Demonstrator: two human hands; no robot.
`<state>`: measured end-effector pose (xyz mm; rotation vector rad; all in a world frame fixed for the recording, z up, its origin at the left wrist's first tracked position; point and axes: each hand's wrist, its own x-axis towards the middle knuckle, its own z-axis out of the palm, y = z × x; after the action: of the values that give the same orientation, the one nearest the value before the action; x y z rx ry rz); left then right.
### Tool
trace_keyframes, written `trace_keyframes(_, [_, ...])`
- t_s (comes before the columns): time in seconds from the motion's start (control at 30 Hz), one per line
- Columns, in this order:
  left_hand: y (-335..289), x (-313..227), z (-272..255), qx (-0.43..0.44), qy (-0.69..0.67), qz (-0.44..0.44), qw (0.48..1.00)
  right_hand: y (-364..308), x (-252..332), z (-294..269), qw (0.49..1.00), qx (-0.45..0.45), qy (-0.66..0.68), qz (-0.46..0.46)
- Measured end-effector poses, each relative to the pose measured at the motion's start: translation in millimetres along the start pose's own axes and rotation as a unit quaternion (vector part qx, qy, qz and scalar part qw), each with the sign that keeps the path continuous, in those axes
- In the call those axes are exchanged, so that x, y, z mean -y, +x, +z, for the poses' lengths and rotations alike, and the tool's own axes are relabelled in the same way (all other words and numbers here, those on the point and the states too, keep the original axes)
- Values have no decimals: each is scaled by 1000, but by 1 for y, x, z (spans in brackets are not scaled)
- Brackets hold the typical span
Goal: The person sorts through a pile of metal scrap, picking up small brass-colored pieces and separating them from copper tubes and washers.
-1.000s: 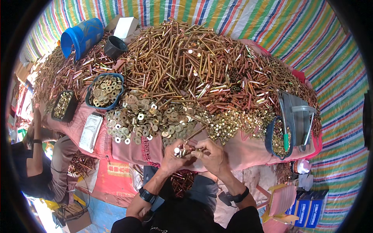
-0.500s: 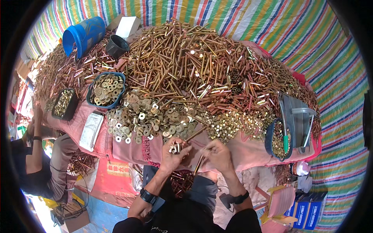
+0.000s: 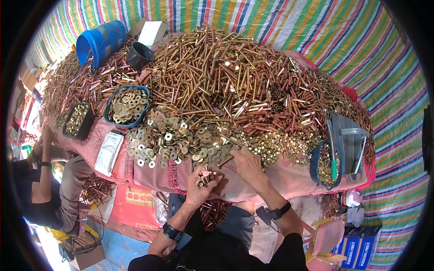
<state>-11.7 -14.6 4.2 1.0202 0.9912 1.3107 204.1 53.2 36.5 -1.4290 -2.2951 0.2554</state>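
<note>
At the left edge of the pink-covered worktop [image 3: 275, 178], a co-worker's arm [image 3: 41, 189] extends toward the metal pieces. Next stands a black tray [image 3: 87, 127] of small brassy nuts, then a blue tub [image 3: 106, 115] filled with washers, a silvery packet [image 3: 109, 153] lying nearer the person. Loose washers [image 3: 168, 139] spread out beside these. Nearer the person, the left hand [image 3: 197, 190] is curled around a bunch of metal rods [image 3: 206, 177], round ends facing up. Just to its right, a single rod [image 3: 224, 162] slants, its upper end meeting the right hand [image 3: 249, 166]. That hand's fingers are bent downward; whether they grip the rod, I cannot tell. Loose nuts [image 3: 285, 147] lie just beyond, and farther right a dark blue tub [image 3: 314, 168] of nuts stands beside a grey plastic container [image 3: 350, 151].
</note>
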Motion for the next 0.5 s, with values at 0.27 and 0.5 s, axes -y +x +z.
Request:
trace_keyframes(0.27, [0, 6, 2, -15, -46, -1, 999, 21, -5, -35, 990, -35, -72, -119])
trace_keyframes(0.5, [-1, 17, -1, 24, -58, 21, 998, 51, -12, -59, 945, 86, 291, 124])
